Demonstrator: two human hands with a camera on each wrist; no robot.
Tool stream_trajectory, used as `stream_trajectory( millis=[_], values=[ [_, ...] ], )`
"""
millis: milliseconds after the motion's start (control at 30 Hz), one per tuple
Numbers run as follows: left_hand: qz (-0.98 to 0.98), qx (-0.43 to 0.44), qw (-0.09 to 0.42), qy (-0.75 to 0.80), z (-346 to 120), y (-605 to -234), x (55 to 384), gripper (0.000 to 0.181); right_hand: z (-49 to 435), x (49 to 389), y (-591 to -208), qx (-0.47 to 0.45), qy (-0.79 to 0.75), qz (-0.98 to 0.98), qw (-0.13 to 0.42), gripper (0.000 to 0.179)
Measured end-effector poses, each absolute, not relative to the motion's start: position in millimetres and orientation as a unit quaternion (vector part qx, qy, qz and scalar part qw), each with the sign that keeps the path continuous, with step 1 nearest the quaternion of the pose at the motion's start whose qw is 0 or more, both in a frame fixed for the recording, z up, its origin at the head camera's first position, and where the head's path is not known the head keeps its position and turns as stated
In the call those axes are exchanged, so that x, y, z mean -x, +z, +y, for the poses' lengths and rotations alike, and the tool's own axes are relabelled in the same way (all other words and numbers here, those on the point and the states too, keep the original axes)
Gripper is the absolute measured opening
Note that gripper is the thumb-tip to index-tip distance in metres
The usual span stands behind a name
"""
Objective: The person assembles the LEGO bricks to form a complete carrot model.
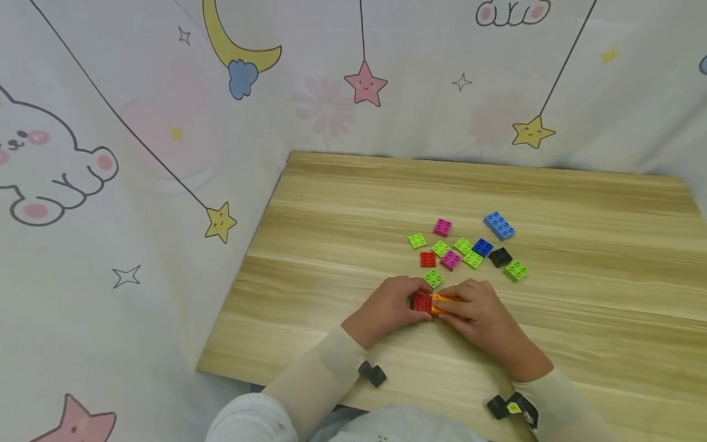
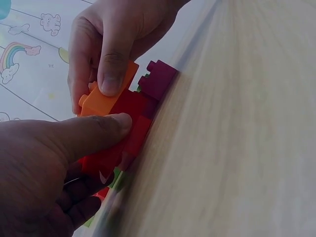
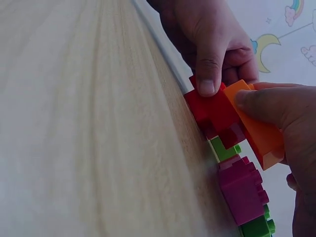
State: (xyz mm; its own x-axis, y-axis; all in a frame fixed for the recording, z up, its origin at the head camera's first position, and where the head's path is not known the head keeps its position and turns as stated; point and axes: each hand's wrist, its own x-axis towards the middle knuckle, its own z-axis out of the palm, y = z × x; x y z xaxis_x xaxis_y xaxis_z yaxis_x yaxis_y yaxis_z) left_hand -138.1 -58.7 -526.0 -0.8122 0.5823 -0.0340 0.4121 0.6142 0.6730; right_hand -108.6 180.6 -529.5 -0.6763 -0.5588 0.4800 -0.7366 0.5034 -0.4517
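Observation:
My left hand (image 1: 389, 307) grips a stack of red toy bricks (image 1: 422, 302) near the front of the table. In the left wrist view its thumb lies along the side of the red bricks (image 2: 136, 106). My right hand (image 1: 486, 316) pinches an orange brick (image 3: 256, 126) between thumb and fingers. The orange brick lies on top of the red stack and sticks out past it on the right side. The right hand's fingers cover part of it in the head view. Just beyond the hands is a lime green brick (image 1: 433, 279).
Several loose bricks lie beyond the hands, among them a red one (image 1: 428, 259), two magenta ones (image 1: 450, 260), a dark blue one (image 1: 483, 247), a black one (image 1: 501, 257) and a long light blue one (image 1: 499, 226). A printed curtain (image 1: 420, 116) hangs behind the wooden table (image 1: 331, 202).

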Motion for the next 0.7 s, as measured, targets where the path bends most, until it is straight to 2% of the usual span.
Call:
stream_trajectory(
  millis=[233, 533, 700],
  values=[
    [0.889, -0.276, 0.122, 0.343, -59, -529, 139, 0.043, 178, 113, -524, -0.406, 0.296, -0.851, 0.153, 0.035],
    [0.887, -0.288, 0.126, 0.340, -56, -527, 142, 0.045, 183, 108, -532, -0.379, 0.296, -0.862, 0.162, 0.035],
    [0.876, -0.300, 0.103, 0.363, -61, -525, 146, 0.048, 182, 106, -534, -0.378, 0.299, -0.860, 0.165, 0.036]
  ],
)
